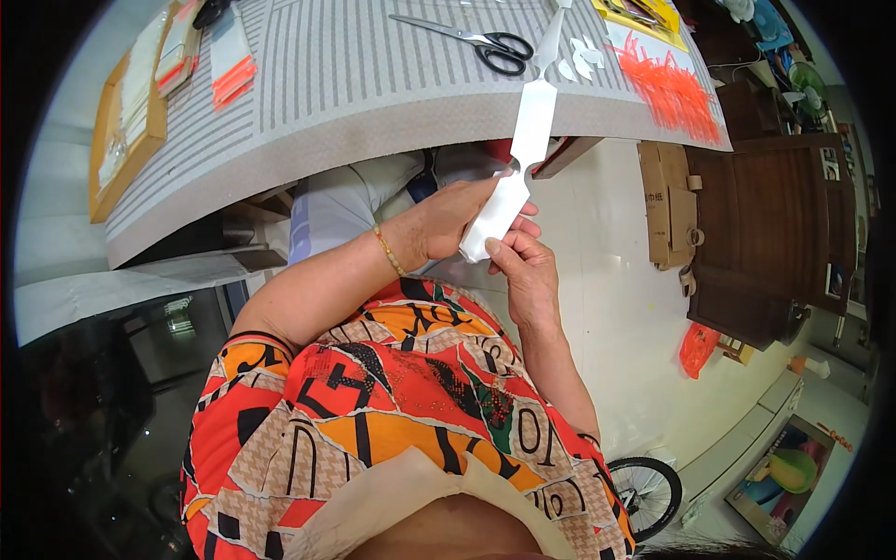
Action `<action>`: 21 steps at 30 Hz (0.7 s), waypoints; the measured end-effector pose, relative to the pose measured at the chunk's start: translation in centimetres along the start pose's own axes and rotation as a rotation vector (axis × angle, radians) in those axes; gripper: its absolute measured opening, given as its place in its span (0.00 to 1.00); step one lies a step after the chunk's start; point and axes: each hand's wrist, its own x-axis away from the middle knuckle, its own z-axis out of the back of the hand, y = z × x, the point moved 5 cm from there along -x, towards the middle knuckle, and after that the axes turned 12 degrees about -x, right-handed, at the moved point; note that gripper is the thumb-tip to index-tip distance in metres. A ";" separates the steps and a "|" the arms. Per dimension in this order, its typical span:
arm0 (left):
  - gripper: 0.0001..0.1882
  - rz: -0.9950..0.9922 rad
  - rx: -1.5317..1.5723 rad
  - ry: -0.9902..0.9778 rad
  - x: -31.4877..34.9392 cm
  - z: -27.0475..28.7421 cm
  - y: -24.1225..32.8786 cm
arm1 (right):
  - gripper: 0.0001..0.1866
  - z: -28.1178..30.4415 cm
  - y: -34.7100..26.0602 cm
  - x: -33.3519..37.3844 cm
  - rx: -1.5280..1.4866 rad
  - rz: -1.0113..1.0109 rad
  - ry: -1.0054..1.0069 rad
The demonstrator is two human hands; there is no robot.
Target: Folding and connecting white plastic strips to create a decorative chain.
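Observation:
Both hands are on a long white paper strip (534, 121) with notched, narrowed waists, which runs up over the table edge. My left hand (450, 219) is closed around its lower end from the left and beneath, with the fingertips showing past its right side. My right hand (528, 275) pinches the bottom corner between thumb and fingers. At that end the paper looks layered or folded. Black-handled scissors (490, 47) lie on the table left of the strip's upper part, blades pointing left. Small white paper scraps (585, 58) lie just right of the strip.
The table has a grey striped cover (336, 75). Orange-red fringe (667, 84) and a yellow packet (658, 17) lie at its right. White packs with orange ends (231, 56) and a yellowish tray (154, 121) are at the left. A cardboard box (665, 210) stands on the floor.

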 end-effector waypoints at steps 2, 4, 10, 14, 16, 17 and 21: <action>0.19 -0.007 0.150 -0.086 -0.1 -0.4 -0.2 | 0.04 -0.2 -0.4 0.3 0.011 -0.009 0.010; 0.19 -0.012 0.300 -0.173 0.0 -0.9 -0.1 | 0.04 -0.5 -0.7 0.6 0.024 -0.019 0.019; 0.21 -0.050 -0.138 -0.013 1.8 -2.4 2.8 | 0.05 -1.3 -2.2 1.1 0.032 -0.033 -0.052; 0.21 -0.124 -0.314 -0.033 3.2 -3.1 5.5 | 0.07 -2.6 -9.0 1.3 0.278 -0.098 -0.337; 0.21 -0.170 -0.396 -0.051 4.2 -3.9 8.2 | 0.09 -1.7 -12.8 0.5 0.377 -0.124 -0.369; 0.20 -0.198 -0.474 -0.073 4.9 -4.8 10.1 | 0.09 -1.4 -14.0 0.1 0.384 -0.104 -0.365; 0.17 -0.312 -0.691 -0.197 6.8 -8.5 18.7 | 0.11 -1.4 -16.9 -1.6 0.129 0.060 -0.230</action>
